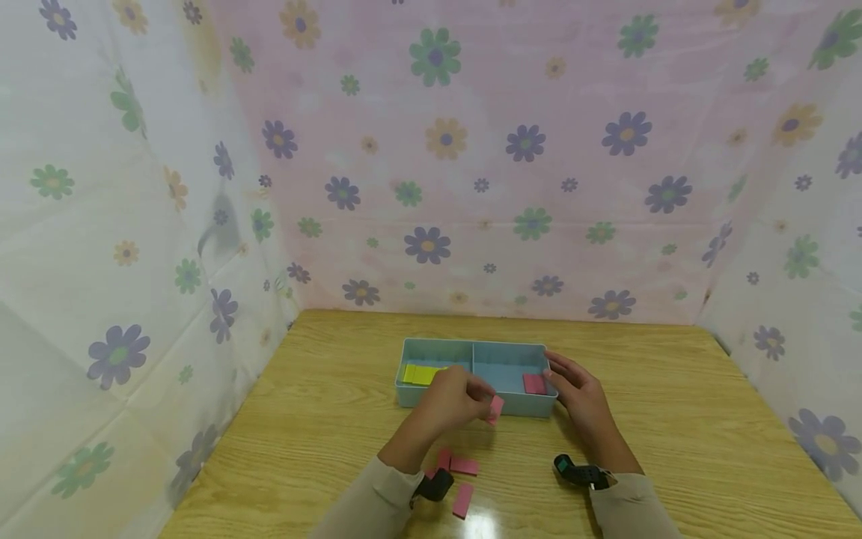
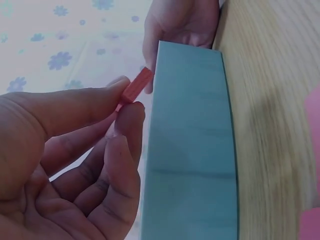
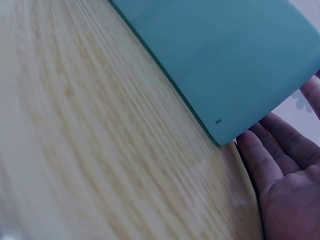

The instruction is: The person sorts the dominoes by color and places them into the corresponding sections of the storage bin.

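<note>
Now, left hand [image 1: 447, 400]: pinches one pink tile [image 1: 495, 410] beside the near wall of the blue two-compartment box [image 1: 525, 405].
Right hand [image 1: 587, 404]: holds box at its right end.
Slip risk: narrow pinch; tile could clip near rim and drop.
Brush risk: low wrist camera [image 1: 434, 485] could scatter loose pink tiles [image 1: 465, 466], near side.
Edges: rim, upright divider [image 1: 474, 363].
Open room: tabletop [image 1: 323, 397] left and right.

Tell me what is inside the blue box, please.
Yellow pieces lie in the left compartment, pink pieces in the right one. The left hand hides some of the left one's front.
</note>
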`<state>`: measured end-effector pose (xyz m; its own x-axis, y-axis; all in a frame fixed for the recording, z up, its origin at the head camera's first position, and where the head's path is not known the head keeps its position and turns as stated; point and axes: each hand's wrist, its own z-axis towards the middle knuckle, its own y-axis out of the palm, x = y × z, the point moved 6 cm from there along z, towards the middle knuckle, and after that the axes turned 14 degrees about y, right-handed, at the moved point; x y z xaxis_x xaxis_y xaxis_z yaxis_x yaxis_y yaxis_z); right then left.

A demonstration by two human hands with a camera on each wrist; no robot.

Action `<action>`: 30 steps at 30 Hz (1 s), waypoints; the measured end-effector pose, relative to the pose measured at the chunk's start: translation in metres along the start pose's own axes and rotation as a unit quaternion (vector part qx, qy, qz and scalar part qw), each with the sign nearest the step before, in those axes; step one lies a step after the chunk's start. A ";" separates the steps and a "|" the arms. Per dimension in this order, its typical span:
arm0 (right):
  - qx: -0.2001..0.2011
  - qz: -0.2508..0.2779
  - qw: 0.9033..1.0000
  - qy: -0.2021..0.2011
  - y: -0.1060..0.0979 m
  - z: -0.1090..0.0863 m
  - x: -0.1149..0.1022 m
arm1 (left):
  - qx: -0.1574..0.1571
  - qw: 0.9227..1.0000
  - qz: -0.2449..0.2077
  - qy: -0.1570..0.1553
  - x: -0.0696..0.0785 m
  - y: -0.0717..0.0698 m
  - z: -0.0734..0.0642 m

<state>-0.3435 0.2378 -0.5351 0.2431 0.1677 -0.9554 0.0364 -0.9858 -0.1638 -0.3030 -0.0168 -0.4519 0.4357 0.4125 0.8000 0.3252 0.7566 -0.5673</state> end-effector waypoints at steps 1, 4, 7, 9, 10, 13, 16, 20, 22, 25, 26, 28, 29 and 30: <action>0.000 -0.002 1.000 -0.002 0.000 0.000 0.000 | 0.003 1.000 -0.002 0.002 0.000 -0.001 0.002; -0.001 -0.003 1.000 -0.008 0.000 0.001 0.001 | 0.011 1.000 -0.008 0.005 0.002 -0.002 0.006; 0.001 -0.005 1.000 -0.011 0.000 0.001 0.001 | 0.017 1.000 -0.015 0.007 0.005 -0.006 0.012; 0.002 -0.005 1.000 -0.008 -0.001 0.000 0.001 | 0.019 1.000 -0.021 0.004 0.008 -0.008 0.016; 0.002 -0.005 1.000 -0.008 -0.001 0.000 0.001 | 0.020 0.999 -0.025 0.002 0.010 -0.009 0.018; 0.001 0.001 1.000 -0.004 -0.001 0.001 0.001 | 0.022 0.999 -0.028 -0.002 0.014 -0.012 0.024; 0.000 0.005 1.000 0.001 -0.001 0.001 0.001 | 0.022 0.999 -0.023 -0.005 0.016 -0.014 0.030; 0.001 -0.004 1.000 0.006 0.000 0.001 0.001 | 0.030 0.999 -0.018 -0.008 0.014 -0.017 0.038; 0.004 -0.009 1.000 0.007 -0.001 0.001 0.001 | 0.035 0.999 -0.025 -0.015 0.013 -0.017 0.042; 0.005 -0.008 1.000 0.009 -0.001 0.001 0.000 | 0.043 0.998 -0.037 -0.025 0.011 -0.018 0.048; 0.004 -0.007 1.000 0.009 -0.001 0.001 0.000 | 0.045 0.998 -0.041 -0.027 0.010 -0.018 0.050; 0.004 -0.003 1.000 0.012 0.000 0.002 0.000 | 0.049 0.997 -0.048 -0.032 0.008 -0.019 0.054; 0.004 -0.002 1.000 0.013 0.000 0.002 0.000 | 0.052 0.997 -0.050 -0.034 0.007 -0.019 0.056; 0.004 -0.002 1.000 0.015 0.000 0.002 0.000 | 0.055 0.996 -0.052 -0.037 0.006 -0.019 0.058</action>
<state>-0.3456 0.2379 -0.5355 0.2710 0.1719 -0.9471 0.0306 -0.9850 -0.1700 -0.3551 0.0004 -0.4247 0.3404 0.3612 0.8682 0.2699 0.8469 -0.4581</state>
